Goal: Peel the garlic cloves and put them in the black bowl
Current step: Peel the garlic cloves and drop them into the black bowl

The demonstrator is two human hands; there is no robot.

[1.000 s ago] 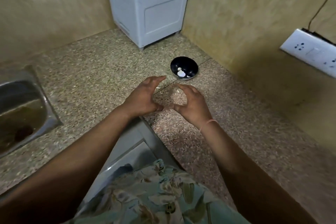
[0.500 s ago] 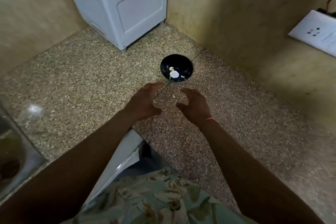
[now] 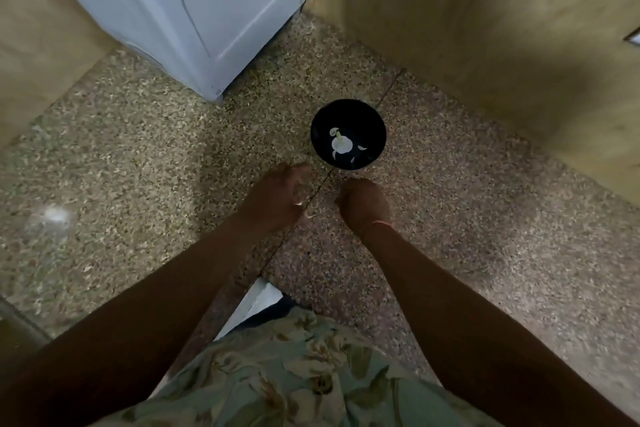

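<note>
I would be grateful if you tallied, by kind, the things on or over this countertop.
black bowl: 1
garlic piece in it, flakes aside: 1
white cabinet: 1
hands, left hand and right hand: 2
total: 5

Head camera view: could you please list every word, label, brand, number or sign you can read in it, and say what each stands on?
There is no readable text in this view.
On the white cabinet, a small mark near its top corner is too blurred to read.
The black bowl shows no label.
The wall plate at the right edge is mostly cut off, with nothing legible.
</note>
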